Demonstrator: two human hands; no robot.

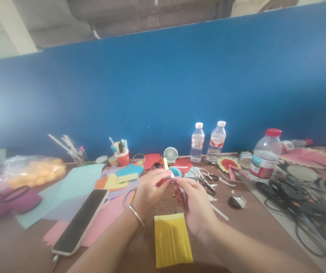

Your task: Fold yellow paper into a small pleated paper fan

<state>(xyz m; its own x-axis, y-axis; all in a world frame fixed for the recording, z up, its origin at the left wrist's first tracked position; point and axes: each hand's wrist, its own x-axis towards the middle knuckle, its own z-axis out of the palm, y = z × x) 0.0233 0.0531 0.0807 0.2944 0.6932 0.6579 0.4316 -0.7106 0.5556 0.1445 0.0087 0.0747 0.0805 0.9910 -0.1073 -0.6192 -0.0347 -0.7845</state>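
My left hand (149,189) and my right hand (195,199) meet above the brown table (237,227), fingertips pinched together on a small strip of paper (171,175); the piece is tiny and partly red, partly white. A bangle circles my left wrist. Just below my hands lies a yellow paper (172,239) cut into a fringe. A phone (80,222) lies face up to the left of my left forearm.
Coloured paper sheets (77,182) spread at the left. A red cup of pens (122,153), a small fan (170,154), two water bottles (207,142) and a bigger bottle (264,155) stand along the blue wall. Scissors (208,182), paper strips and black cables (299,201) lie at the right.
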